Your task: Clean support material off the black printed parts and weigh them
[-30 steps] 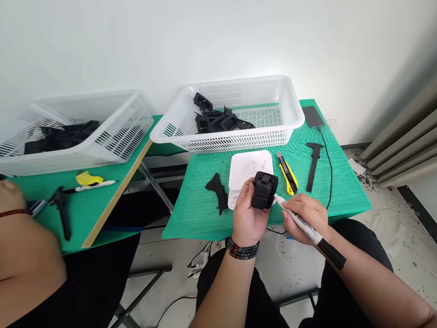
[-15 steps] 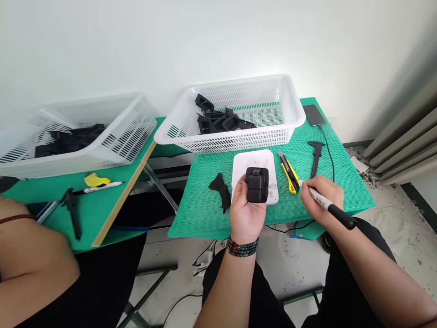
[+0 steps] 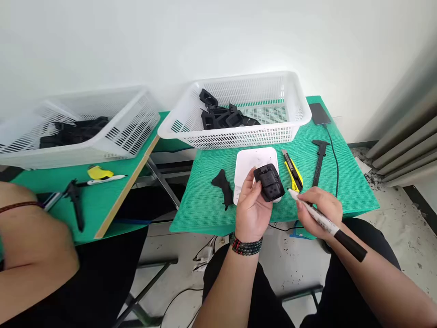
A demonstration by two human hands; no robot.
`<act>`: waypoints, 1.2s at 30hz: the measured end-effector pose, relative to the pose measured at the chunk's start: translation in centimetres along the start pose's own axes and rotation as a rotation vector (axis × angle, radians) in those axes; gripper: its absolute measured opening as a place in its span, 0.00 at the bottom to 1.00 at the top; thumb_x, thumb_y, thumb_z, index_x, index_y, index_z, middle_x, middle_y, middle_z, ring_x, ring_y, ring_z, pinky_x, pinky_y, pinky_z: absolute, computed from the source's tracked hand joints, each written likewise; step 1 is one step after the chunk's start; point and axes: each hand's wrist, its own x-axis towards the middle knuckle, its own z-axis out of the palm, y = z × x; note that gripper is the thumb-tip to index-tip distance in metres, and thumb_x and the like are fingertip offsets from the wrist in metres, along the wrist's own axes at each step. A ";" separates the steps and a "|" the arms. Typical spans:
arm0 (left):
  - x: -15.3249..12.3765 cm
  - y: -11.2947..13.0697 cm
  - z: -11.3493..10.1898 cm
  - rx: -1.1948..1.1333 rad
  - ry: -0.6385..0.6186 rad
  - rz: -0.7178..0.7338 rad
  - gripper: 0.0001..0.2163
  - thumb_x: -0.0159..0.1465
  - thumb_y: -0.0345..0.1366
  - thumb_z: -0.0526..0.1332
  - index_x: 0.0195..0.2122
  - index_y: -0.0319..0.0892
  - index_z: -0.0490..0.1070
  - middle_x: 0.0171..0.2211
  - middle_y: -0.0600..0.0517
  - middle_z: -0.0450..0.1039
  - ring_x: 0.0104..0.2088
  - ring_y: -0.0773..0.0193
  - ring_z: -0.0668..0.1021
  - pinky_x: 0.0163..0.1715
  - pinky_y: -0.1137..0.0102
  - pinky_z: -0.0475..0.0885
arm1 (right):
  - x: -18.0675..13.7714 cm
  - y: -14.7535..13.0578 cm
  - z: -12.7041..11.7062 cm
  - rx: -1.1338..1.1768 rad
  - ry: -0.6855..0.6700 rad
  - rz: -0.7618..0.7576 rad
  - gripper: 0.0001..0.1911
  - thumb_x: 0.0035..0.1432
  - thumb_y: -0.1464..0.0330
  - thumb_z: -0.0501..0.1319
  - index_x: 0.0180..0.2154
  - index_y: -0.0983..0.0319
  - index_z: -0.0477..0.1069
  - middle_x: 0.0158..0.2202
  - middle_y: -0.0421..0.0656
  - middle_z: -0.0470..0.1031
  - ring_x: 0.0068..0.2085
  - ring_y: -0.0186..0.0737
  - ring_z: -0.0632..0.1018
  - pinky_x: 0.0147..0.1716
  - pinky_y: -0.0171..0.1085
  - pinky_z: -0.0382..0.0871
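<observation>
My left hand [image 3: 253, 205] grips a black moulded plastic part [image 3: 269, 183], tilted, above the front of a small white scale [image 3: 245, 160]. In my right hand [image 3: 321, 212] is a marker pen [image 3: 322, 219], its white tip end pointing left toward the part but apart from it. Just beyond the pen tip lies a yellow utility knife [image 3: 292, 171]. A black caliper [image 3: 320, 161] rests to the right of the knife, its lower end near my right fingers. Left of the scale sits an irregular black piece [image 3: 223, 187] on the green mat [image 3: 194, 205].
Behind the scale stands a white basket [image 3: 239, 136] with several black parts. A dark flat device [image 3: 320, 114] with a cable lies at the back right. At left, another person's arm [image 3: 34, 237] rests by a second table with a basket [image 3: 85, 155], caliper, pen and yellow knife.
My left hand has turned the black part, so a different, flatter face shows. The marker has swung with its tip nearer the part and its back end lower. The view has shifted slightly.
</observation>
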 end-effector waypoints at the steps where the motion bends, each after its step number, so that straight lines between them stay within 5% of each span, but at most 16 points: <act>1: 0.0 0.0 0.1 -0.007 0.004 -0.006 0.15 0.64 0.31 0.66 0.52 0.49 0.76 0.56 0.49 0.78 0.57 0.59 0.78 0.47 0.68 0.77 | -0.1 -0.1 0.1 0.018 -0.001 -0.025 0.09 0.59 0.76 0.62 0.41 0.59 0.71 0.24 0.39 0.73 0.23 0.36 0.73 0.23 0.35 0.67; 10: 0.2 0.0 0.1 -0.116 0.132 -0.052 0.10 0.67 0.28 0.61 0.47 0.46 0.76 0.51 0.49 0.80 0.48 0.60 0.81 0.42 0.67 0.78 | -0.6 -0.4 0.5 0.097 -0.039 -0.082 0.11 0.57 0.76 0.61 0.42 0.60 0.70 0.25 0.41 0.73 0.23 0.38 0.73 0.23 0.37 0.68; 21: 0.0 -0.3 0.3 -0.128 0.135 -0.087 0.10 0.66 0.29 0.62 0.47 0.47 0.75 0.45 0.51 0.80 0.38 0.63 0.81 0.34 0.69 0.77 | -0.7 -0.3 0.7 0.096 -0.038 -0.100 0.12 0.58 0.76 0.62 0.45 0.61 0.71 0.27 0.43 0.75 0.25 0.38 0.74 0.23 0.38 0.70; 28: -0.2 -0.6 0.4 -0.095 0.091 -0.088 0.09 0.67 0.31 0.62 0.47 0.46 0.77 0.53 0.50 0.79 0.48 0.62 0.81 0.44 0.69 0.76 | -0.2 -0.4 0.8 0.037 -0.120 -0.071 0.07 0.60 0.76 0.61 0.41 0.60 0.70 0.28 0.42 0.74 0.26 0.37 0.75 0.26 0.36 0.70; 32: 0.0 -0.3 0.1 -0.060 0.128 -0.065 0.09 0.67 0.32 0.63 0.47 0.46 0.78 0.52 0.49 0.80 0.51 0.60 0.80 0.45 0.68 0.77 | -0.1 -0.4 0.8 0.003 -0.263 0.034 0.12 0.59 0.76 0.57 0.25 0.58 0.61 0.19 0.35 0.62 0.20 0.33 0.63 0.20 0.36 0.55; 36: 0.4 0.3 -0.1 -0.078 0.172 -0.012 0.09 0.66 0.32 0.64 0.47 0.47 0.78 0.52 0.50 0.79 0.53 0.61 0.80 0.47 0.67 0.76 | -0.2 -0.4 0.7 0.046 -0.163 0.041 0.13 0.58 0.76 0.57 0.25 0.57 0.58 0.18 0.34 0.59 0.19 0.32 0.60 0.21 0.37 0.52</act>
